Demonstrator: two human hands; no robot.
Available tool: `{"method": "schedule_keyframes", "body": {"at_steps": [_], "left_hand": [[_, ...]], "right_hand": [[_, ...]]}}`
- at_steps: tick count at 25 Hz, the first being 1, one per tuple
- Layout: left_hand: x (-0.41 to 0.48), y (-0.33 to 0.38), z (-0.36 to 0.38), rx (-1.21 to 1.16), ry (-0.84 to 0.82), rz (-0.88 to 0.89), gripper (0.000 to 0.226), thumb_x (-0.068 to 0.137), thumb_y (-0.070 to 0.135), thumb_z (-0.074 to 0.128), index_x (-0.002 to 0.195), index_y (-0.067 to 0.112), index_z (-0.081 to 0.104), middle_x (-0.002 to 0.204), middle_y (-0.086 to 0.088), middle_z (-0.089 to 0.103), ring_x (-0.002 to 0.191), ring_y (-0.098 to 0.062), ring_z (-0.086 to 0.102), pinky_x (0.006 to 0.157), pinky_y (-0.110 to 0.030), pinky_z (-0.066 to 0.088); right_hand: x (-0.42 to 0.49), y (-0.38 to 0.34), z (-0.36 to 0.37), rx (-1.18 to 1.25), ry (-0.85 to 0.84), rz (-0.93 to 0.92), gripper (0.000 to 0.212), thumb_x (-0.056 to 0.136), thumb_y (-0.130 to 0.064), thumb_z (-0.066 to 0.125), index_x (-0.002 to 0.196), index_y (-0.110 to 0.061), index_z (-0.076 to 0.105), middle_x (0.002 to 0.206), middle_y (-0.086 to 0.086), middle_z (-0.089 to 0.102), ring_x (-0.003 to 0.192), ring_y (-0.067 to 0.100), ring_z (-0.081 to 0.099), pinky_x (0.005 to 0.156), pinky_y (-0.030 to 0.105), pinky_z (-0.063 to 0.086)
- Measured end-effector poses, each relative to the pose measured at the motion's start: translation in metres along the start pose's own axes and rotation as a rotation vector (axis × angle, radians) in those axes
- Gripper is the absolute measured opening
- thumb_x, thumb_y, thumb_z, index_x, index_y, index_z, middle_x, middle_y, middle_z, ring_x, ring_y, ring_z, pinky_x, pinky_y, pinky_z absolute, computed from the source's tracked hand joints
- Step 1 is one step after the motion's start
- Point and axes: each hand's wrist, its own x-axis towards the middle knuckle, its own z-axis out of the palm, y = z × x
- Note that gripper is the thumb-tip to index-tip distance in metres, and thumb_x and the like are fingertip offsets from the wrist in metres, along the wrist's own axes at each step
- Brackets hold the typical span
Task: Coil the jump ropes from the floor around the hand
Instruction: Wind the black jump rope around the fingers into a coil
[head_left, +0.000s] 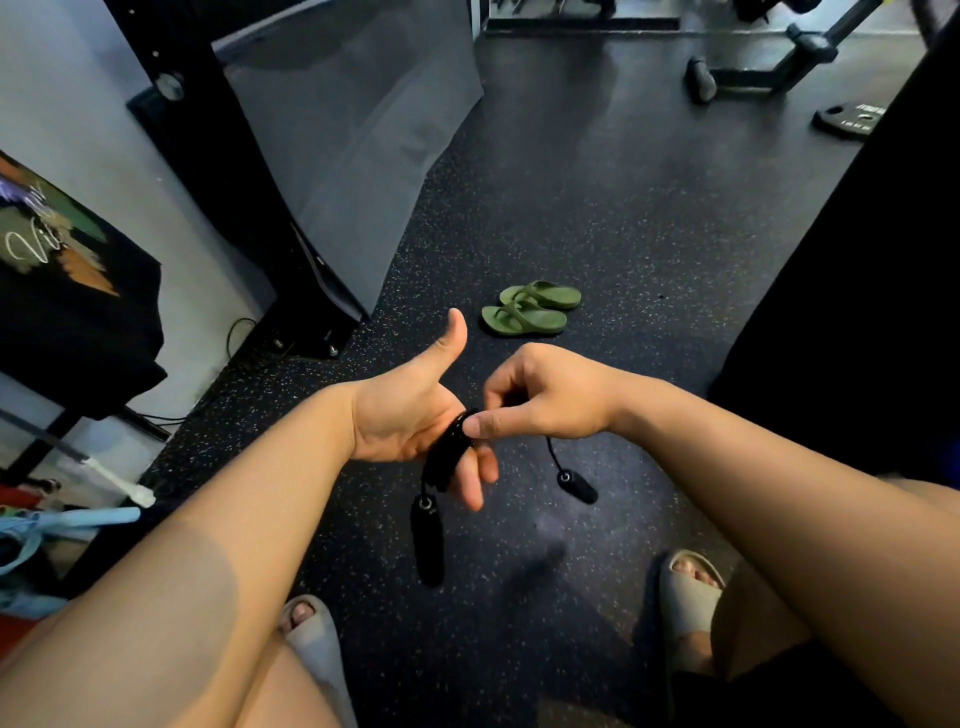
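Observation:
A black jump rope (448, 453) is wound in a tight coil around the fingers of my left hand (410, 410), whose palm faces up with the thumb raised. One black handle (427, 540) dangles below that hand. My right hand (540, 397) pinches the rope at the coil's top with thumb and forefinger. A short length of rope drops from my right hand to the second black handle (576, 486), which hangs above the floor.
Dark speckled rubber floor (597, 249) all around. Green flip-flops (527, 307) lie ahead. My feet in beige slides (688, 597) are below. A black rack post (218, 171) and grey panel stand at left, a weight plate (847, 120) and bench frame far right.

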Motion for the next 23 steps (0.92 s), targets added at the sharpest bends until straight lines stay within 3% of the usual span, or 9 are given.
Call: {"method": "schedule_keyframes", "body": {"at_steps": [3,6,10,14,17,20,23], "left_hand": [[-0.004,0.004,0.003,-0.074,-0.188,0.108,0.133,0.050,0.103,0.003,0.086,-0.006,0.069,0.069,-0.017,0.073,0.075,-0.030,0.073,0.089,-0.038,0.051],[-0.010,0.004,0.006,-0.248,-0.280,0.374,0.120,0.050,0.105,0.024,0.083,-0.004,0.062,0.057,-0.012,0.068,0.065,-0.026,0.071,0.080,-0.035,0.053],[-0.023,0.003,0.000,-0.530,-0.154,0.725,0.127,0.044,0.103,-0.001,0.082,0.000,0.064,0.056,-0.002,0.067,0.066,-0.023,0.069,0.082,-0.035,0.052],[-0.030,0.009,0.002,-0.869,0.225,0.916,0.128,0.056,0.105,0.009,0.088,-0.001,0.071,0.071,-0.005,0.069,0.076,-0.023,0.065,0.081,-0.033,0.054],[-0.026,0.011,-0.003,-0.921,0.463,0.985,0.132,0.063,0.103,0.004,0.109,-0.001,0.070,0.102,-0.009,0.074,0.103,-0.028,0.070,0.097,-0.037,0.052],[-0.022,0.009,-0.011,-0.823,0.567,0.941,0.144,0.063,0.098,-0.010,0.140,-0.006,0.052,0.133,-0.018,0.064,0.133,-0.029,0.055,0.116,-0.038,0.034],[-0.013,0.001,-0.017,-0.509,0.739,0.804,0.140,0.060,0.093,-0.019,0.128,0.007,0.068,0.146,-0.015,0.056,0.142,-0.023,0.045,0.124,-0.043,0.015]], "right_hand": [[-0.002,0.009,-0.003,0.103,0.062,-0.018,0.057,0.091,-0.049,0.065,0.057,-0.006,0.049,0.051,0.000,0.035,0.050,0.014,0.030,0.049,0.032,0.026],[-0.002,0.024,-0.006,0.261,0.195,0.012,0.058,0.090,-0.054,0.056,0.055,-0.010,0.041,0.056,0.005,0.032,0.056,0.022,0.029,0.055,0.043,0.028],[0.000,0.041,-0.001,0.421,0.209,0.033,0.054,0.089,-0.050,0.049,0.066,-0.001,0.050,0.064,0.013,0.045,0.066,0.026,0.048,0.074,0.041,0.044],[0.009,0.055,0.019,0.334,0.088,0.175,0.044,0.088,-0.053,0.057,0.074,-0.012,0.060,0.074,0.017,0.069,0.075,0.029,0.060,0.085,0.059,0.048],[0.012,0.055,0.028,0.245,0.022,0.189,0.034,0.096,-0.041,0.056,0.074,-0.017,0.061,0.074,0.014,0.071,0.071,0.026,0.059,0.077,0.049,0.048],[0.013,0.044,0.022,0.166,0.016,0.168,0.023,0.100,-0.031,0.054,0.088,-0.015,0.065,0.067,0.004,0.066,0.063,0.015,0.057,0.068,0.035,0.046],[0.010,0.031,0.018,-0.091,0.050,0.065,0.014,0.100,-0.030,0.056,0.101,-0.023,0.068,0.073,-0.013,0.064,0.064,0.000,0.057,0.066,0.017,0.045]]}}
